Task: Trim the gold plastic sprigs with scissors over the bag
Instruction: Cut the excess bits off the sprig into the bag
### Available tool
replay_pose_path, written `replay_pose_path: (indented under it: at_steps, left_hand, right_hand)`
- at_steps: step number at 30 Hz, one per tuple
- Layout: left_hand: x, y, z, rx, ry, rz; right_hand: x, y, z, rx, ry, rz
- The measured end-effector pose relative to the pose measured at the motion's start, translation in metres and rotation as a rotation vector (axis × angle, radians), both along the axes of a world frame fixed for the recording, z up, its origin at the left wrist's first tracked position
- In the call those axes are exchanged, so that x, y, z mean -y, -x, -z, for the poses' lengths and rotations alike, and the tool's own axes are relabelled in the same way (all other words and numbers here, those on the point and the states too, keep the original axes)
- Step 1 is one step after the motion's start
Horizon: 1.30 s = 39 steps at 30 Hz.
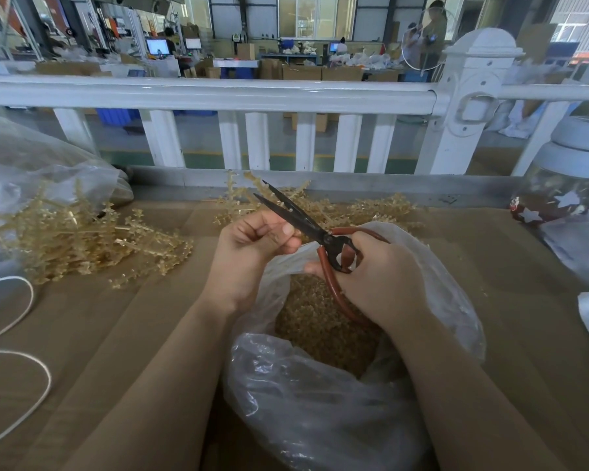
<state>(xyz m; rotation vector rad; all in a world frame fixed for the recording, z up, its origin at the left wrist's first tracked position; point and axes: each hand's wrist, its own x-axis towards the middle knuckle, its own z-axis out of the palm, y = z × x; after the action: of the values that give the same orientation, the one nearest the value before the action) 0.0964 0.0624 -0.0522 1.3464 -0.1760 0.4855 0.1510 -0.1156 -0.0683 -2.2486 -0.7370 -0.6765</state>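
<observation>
Right hand (378, 280): grasping scissors (306, 222), blades parted, over bag (320, 402) of gold trimmings. Left hand (249, 246): fingers curled, pinching sprig piece; piece barely discernible. Sprig pile (82, 239) left, on cardboard.

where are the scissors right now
In the head view the scissors are centre frame, handles gripped by the right hand, blades open beside the left hand, above the open plastic bag.

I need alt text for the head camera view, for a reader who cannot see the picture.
A person's right hand holds open red-handled scissors above a clear plastic bag of gold trimmings, while the left hand pinches something small by the blades. Gold plastic sprigs lie heaped on the brown table, before a white railing.
</observation>
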Motion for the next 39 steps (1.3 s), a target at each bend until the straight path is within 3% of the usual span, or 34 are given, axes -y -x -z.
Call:
replay_pose_path:
  at_steps: [15,23,30,34,39]
  left_hand:
    - [0.003,0.002,-0.005,-0.11,0.17,-0.022]
    - [0.021,0.003,-0.002,-0.233,0.093,0.032]
    - [0.025,0.006,-0.002,-0.272,0.103,0.033]
    - [0.025,0.008,-0.004,-0.206,-0.039,-0.115]
    - [0.018,0.007,-0.004,-0.047,-0.347,-0.594]
  right_hand:
    - [0.001,0.003,-0.007,-0.107,0.055,-0.053]
    - [-0.002,0.004,-0.012,-0.403,-0.296,-0.185]
    - [-0.001,0.004,-0.016,-0.457,-0.327,-0.291]
    - [-0.001,0.006,-0.017,-0.45,-0.347,-0.302]
    - [-0.001,0.008,-0.018,-0.47,-0.378,-0.297]
